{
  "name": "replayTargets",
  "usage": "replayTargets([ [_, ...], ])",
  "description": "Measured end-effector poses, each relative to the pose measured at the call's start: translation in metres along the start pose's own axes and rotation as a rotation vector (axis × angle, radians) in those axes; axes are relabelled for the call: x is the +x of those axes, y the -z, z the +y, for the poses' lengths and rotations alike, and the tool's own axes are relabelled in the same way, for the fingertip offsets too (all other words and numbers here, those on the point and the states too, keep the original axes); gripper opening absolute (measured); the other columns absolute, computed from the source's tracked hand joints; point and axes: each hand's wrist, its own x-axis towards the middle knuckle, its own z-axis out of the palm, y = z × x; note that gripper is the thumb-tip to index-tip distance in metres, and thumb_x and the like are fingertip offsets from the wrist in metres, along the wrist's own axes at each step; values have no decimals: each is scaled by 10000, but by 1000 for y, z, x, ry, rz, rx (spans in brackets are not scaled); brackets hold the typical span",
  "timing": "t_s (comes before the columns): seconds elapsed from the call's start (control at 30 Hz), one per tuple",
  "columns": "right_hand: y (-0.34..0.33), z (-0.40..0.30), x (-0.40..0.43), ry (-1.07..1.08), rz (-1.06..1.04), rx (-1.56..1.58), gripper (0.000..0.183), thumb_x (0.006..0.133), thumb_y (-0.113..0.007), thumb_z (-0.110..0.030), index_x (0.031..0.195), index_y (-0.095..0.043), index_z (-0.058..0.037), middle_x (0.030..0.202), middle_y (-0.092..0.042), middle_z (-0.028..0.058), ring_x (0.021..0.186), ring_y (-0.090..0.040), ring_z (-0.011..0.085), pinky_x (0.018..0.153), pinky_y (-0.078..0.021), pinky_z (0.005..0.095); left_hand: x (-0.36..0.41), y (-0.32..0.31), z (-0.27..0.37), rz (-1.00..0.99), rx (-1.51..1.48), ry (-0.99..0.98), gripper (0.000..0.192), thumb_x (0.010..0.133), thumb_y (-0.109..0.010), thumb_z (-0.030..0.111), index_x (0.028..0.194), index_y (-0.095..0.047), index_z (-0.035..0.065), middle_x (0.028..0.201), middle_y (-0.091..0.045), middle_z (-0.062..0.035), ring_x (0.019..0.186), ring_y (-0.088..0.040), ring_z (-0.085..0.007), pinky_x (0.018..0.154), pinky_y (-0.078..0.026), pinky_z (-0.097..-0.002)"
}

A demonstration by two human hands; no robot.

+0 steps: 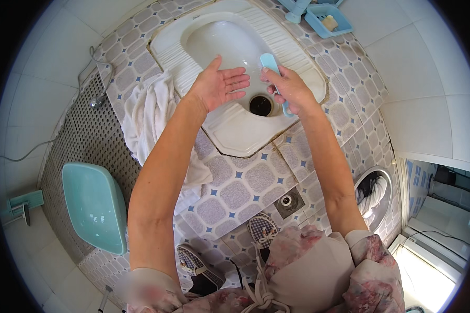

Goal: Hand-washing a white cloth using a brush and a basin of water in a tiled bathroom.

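Observation:
Above the white ceramic squat toilet (239, 135), my left hand (221, 84) is held palm up with its fingers apart and nothing in it. My right hand (291, 90) grips a light blue plastic brush (269, 62), held by its long body; its underside is hidden. The toilet's round dark drain hole (261, 105) lies below and between my hands. A crumpled white towel (150, 109) lies on the patterned tiles beside the toilet, partly behind my left forearm.
A turquoise plastic basin (94, 209) stands at the left on a perforated mat (113, 150). A shower head (96, 102) lies near the wall. A blue soap basket (329, 21) is at the upper right. A metal basin (385, 199) holds cloth near the doorway. A floor drain (290, 203) lies near my shoes.

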Motion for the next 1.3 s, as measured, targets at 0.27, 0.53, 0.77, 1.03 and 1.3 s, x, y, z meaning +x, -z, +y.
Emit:
replayTargets([
  [0.27,10,3,5,-111,-195,434,391,1076,-430,-290,1214,-545,57,974,-596,97,689,-508,101,397,-354,177,-4,8,-11,-22,48,-38,688,1056,-324,529,1408,-475,-42,1388,-546,-213,1275,-544,-297,1064,-454,-429],
  [0.53,-1,5,0,-51,-172,281,376,1062,-464,-298,1183,-559,46,978,-607,85,681,-508,91,401,-357,174,-19,12,-19,-68,-27,-58,545,1056,-438,432,1350,-540,-16,1267,-623,-141,1152,-609,-231,975,-508,-374],
  [0.77,-14,10,-1,17,-24,17,364,1013,-543,-367,1031,-598,-7,870,-611,64,630,-477,79,449,-374,226,-36,-22,-24,179,280,-268,313,970,-661,321,1114,-709,46,929,-649,16,820,-565,-76,769,-496,-271],
  [1.03,-35,15,-10,325,204,-598,402,944,-629,-372,1048,-600,15,829,-667,165,701,-633,288,648,-501,406,-24,-23,-27,215,72,-90,194,888,-761,235,954,-707,61,849,-650,5,737,-552,-88,674,-492,-253],
  [1.3,-27,16,-7,436,356,-648,517,873,-709,-347,1223,-594,16,1017,-697,232,953,-679,373,841,-517,425,-20,-4,-32,257,-104,-104,116,854,-745,140,911,-685,58,812,-637,-12,716,-553,-99,660,-491,-251],
])
